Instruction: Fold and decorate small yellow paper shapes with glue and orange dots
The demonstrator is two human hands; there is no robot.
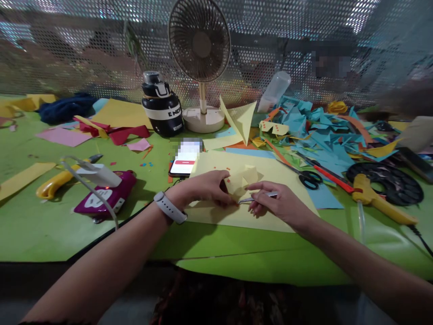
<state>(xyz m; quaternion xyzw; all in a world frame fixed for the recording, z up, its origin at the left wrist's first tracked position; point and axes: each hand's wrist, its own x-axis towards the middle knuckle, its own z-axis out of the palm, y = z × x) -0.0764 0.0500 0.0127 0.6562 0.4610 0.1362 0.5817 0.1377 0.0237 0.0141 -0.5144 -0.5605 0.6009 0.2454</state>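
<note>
Green table (pixel 34 239); bottle (pixel 165 113) lettered "NC"; right hand (pixel 279 201) holds tweezers (pixel 248 199).

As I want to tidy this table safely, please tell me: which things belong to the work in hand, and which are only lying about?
Seemingly in use: tweezers in the right hand; folded yellow paper by the left hand; yellow sheet beneath.

Seemingly lying about: scissors; bottle; dark blue cloth; phone.

We've got a smooth bright-green table (pixel 216 241) — on it, we log a large pale-yellow paper sheet (pixel 209 216), squat black bottle with white band (pixel 164 113), cream round-headed fan (pixel 202 45), purple plastic box (pixel 126 188), yellow-handled tool (pixel 56 184).
</note>
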